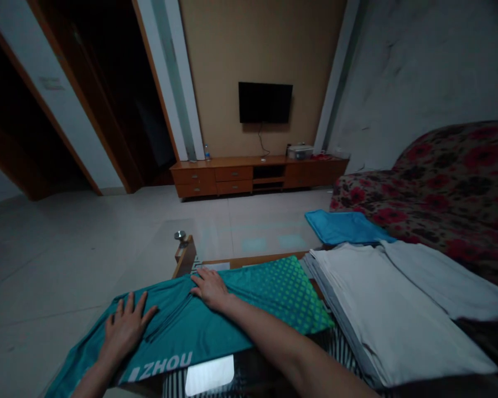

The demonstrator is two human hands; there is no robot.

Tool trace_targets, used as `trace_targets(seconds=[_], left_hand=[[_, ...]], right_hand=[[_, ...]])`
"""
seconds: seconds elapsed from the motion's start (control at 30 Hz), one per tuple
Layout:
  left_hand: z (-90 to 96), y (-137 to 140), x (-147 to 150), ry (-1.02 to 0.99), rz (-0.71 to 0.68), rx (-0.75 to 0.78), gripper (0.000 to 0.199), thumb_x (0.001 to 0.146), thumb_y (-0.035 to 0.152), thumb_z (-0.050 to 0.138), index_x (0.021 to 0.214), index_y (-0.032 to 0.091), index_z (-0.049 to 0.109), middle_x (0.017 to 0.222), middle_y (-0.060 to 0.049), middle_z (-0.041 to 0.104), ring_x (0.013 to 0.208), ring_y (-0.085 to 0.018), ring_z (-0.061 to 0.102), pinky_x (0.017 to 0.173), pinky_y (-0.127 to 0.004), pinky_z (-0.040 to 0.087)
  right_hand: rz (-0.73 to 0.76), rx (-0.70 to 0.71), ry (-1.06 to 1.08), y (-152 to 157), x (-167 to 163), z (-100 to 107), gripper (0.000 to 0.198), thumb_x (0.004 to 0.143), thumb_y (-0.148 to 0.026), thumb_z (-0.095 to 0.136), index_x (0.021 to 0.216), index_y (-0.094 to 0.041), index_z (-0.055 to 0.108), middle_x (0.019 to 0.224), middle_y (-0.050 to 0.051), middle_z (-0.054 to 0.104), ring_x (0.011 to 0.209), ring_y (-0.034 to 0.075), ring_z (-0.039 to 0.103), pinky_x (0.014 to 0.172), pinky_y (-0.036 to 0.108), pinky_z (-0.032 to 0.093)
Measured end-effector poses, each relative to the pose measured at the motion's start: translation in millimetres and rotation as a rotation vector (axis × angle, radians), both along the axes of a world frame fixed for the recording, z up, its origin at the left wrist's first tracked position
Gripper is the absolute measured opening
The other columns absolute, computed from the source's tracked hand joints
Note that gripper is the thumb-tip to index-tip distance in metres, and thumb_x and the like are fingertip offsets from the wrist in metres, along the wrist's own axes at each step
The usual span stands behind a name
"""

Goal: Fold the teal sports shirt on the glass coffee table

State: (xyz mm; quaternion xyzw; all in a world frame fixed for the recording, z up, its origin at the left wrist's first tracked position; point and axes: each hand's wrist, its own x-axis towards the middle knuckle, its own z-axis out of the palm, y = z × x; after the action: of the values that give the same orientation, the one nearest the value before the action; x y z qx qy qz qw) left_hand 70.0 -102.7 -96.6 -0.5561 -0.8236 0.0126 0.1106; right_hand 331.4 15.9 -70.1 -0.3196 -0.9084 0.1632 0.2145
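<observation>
A teal garment with a green dotted end and white lettering lies spread over a glass-topped table. Its left part reaches past the table's edge. My left hand rests on the left part of the cloth, fingers spread. Farther right, my right hand lies on the cloth near its far edge, beside a crease, its fingers stretched out and partly bent. To the right of the garment is a stack of folded white and grey clothes, with a folded blue cloth behind it.
A metal knob stands at the table's far left corner. The sofa with a flowered cover is at the right. Across the tiled floor stands a low wooden cabinet beneath a wall-mounted television.
</observation>
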Motion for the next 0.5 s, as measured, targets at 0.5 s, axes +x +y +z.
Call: trace_targets(seconds=[0.5], left_hand=[[13.5, -16, 94, -0.074, -0.196, -0.033, 0.068, 0.089, 0.052, 0.027, 0.149, 0.019, 0.032, 0.158, -0.007, 0.018, 0.146, -0.029, 0.010, 0.112, -0.056, 0.017]], right_hand=[[-0.506, -0.014, -0.177, 31, 270, 0, 0.046, 0.094, -0.033, 0.044, 0.134, -0.011, 0.052, 0.142, 0.016, 0.047, 0.135, 0.024, 0.039, 0.111, 0.039, 0.028]])
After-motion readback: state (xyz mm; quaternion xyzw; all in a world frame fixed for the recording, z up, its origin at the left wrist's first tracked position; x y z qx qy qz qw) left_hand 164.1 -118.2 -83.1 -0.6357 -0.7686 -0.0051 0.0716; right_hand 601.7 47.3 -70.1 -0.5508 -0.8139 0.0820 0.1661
